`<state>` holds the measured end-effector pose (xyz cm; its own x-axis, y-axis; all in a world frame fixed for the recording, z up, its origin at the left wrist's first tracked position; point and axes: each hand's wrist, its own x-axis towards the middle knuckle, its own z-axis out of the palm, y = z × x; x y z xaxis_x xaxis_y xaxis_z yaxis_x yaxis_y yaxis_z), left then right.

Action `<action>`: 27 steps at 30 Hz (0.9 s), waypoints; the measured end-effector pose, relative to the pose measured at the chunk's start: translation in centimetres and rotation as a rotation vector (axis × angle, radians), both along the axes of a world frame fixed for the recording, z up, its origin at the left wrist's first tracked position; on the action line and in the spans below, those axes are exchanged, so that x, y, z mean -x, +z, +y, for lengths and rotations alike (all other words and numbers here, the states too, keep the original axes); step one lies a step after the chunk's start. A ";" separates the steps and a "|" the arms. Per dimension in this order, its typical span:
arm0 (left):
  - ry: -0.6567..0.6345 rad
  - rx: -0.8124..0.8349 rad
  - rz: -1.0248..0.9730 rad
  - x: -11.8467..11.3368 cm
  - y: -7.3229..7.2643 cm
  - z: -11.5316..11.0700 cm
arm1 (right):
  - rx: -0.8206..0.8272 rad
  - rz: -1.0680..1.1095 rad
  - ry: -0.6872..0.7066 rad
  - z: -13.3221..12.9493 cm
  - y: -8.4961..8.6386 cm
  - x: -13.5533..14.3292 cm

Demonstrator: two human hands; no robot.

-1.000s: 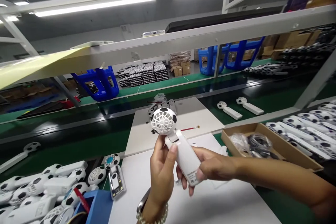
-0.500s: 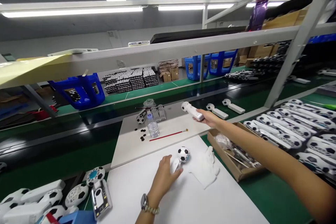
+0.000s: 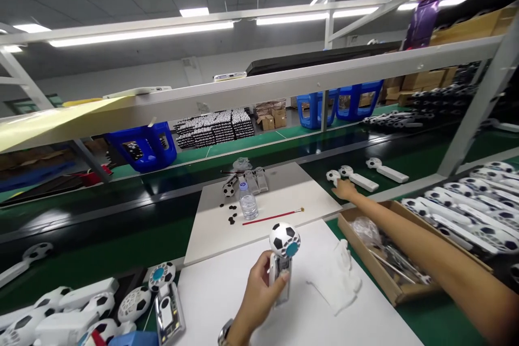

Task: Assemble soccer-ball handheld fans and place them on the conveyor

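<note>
Bare left hand [image 3: 259, 289] — curled in a grip above the flat white board [image 3: 308, 313], roughly midway between its left and right edges. Left thumb [image 3: 280, 283] in front, pointing up and right; fingers wrapped round behind, mostly hidden. Left wrist [image 3: 242, 325] low in view, forearm cut off by the frame. Bare right arm [image 3: 417, 248] stretched out long, entering at lower right, running outside the board's right edge. Bare right hand [image 3: 345, 190] out past the far right corner, back of the hand up — fingers angled down, too small to tell their grip.
</note>
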<state>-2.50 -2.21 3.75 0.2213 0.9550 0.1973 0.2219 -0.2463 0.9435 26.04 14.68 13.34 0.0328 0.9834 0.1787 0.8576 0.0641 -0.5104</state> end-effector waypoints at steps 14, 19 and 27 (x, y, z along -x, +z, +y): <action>0.437 -0.022 -0.406 1.3 1.4 -8.6 | -0.644 0.085 1.287 -16.7 2.1 11.6; 0.292 0.109 -0.569 1.3 -0.2 -9.6 | -0.603 0.203 1.299 -17.8 0.8 12.4; 0.213 0.119 -0.351 0.4 -0.3 -9.7 | -0.667 0.190 1.243 -19.8 -0.6 12.9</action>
<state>-2.87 -11.91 3.49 -0.0447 0.9928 0.1110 -0.0834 -0.1144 0.9899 13.12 -5.10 12.71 -0.7001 0.1244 0.7031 -0.0115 0.9826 -0.1853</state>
